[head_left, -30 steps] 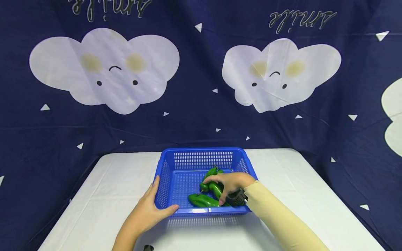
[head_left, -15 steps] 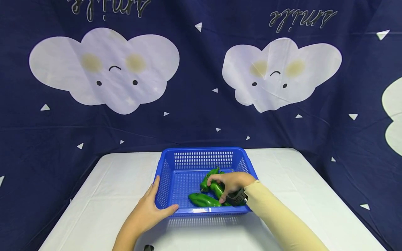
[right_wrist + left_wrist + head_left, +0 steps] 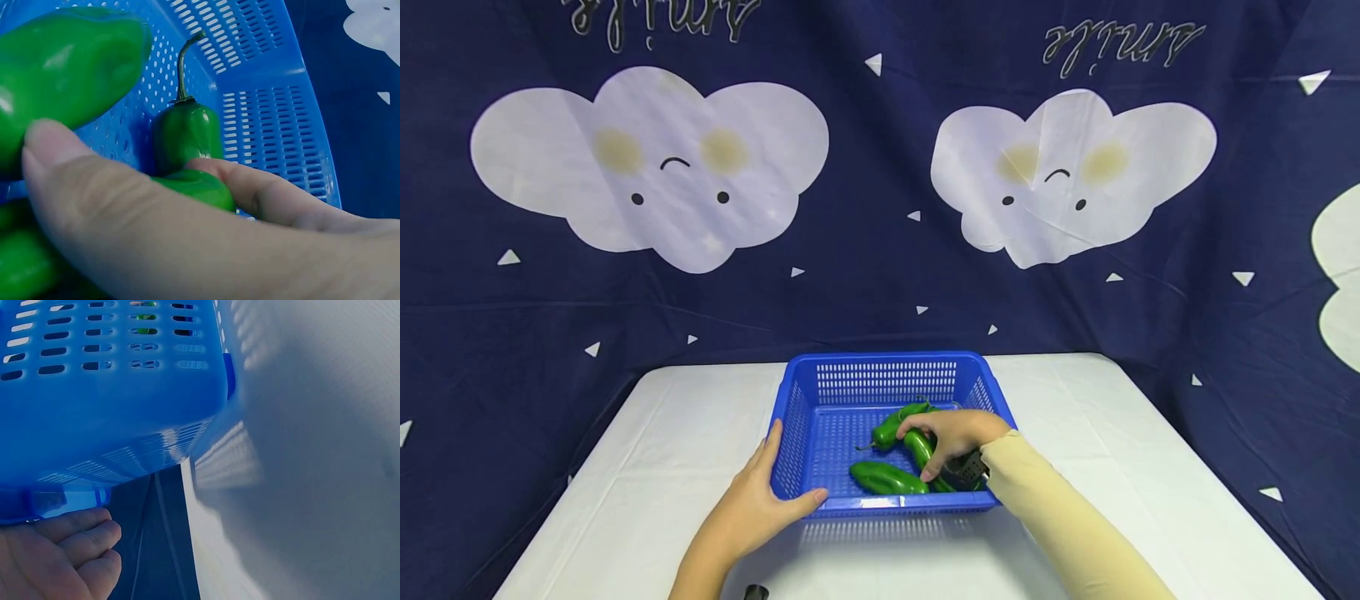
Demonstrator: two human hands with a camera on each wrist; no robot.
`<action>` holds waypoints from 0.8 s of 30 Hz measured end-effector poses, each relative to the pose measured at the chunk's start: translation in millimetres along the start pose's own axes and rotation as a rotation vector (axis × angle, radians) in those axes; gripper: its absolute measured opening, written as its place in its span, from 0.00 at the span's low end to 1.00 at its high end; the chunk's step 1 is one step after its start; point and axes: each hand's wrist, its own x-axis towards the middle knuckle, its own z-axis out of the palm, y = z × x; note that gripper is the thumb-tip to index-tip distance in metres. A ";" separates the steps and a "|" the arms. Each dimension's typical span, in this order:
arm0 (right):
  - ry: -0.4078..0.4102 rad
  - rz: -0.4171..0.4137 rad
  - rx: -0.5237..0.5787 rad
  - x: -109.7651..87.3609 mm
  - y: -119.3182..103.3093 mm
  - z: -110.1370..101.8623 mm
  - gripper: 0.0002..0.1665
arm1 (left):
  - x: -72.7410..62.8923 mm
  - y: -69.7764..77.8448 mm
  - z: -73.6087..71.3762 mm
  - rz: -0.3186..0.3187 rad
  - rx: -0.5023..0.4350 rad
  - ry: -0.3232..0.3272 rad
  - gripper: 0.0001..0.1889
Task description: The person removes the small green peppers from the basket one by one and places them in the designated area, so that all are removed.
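Observation:
A blue plastic basket [image 3: 880,503] holds several green peppers. My left hand [image 3: 758,504] grips its near left corner, thumb over the front rim and fingers along the left wall. In the basket's right half, my right hand [image 3: 953,437] holds a green pepper [image 3: 919,448] between thumb and fingers; the palm hides part of it. Just beyond the fingertips lies another pepper [image 3: 887,428], stem to the left. A long pepper [image 3: 887,478] lies along the front wall, near my thumb. In the right wrist view, my index fingertip touches the stemmed pepper [image 3: 187,134].
The basket stands on a white-covered table [image 3: 685,442]. Behind hangs a dark blue cloth [image 3: 880,292] with white clouds. More green peppers and a black wrist device [image 3: 966,471] show under the right wrist. A small black object [image 3: 756,592] sits at the bottom edge.
The pepper beyond my right fingertips has turned, its stem swinging from the back round to the left. My right fingers have shifted slightly; the left hand stays on the basket.

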 end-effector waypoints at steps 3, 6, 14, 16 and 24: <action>0.018 -0.014 0.024 1.5 2.1 -0.2 0.41 | 0.2 0.0 0.2 -0.002 -0.002 0.001 0.66; 0.031 -0.038 0.056 3.2 4.4 -0.4 0.40 | 0.3 0.6 -0.3 -0.001 0.005 0.003 0.65; 0.093 -0.136 0.101 9.2 13.1 -1.1 0.37 | 1.0 1.1 -1.2 0.001 0.015 -0.001 0.65; 0.127 -0.154 0.095 11.4 15.5 -1.5 0.37 | 1.2 0.9 -1.1 0.002 0.015 0.000 0.65; 0.280 -0.143 0.018 14.2 16.6 -2.1 0.40 | 0.9 -0.3 0.2 -0.002 0.014 -0.002 0.65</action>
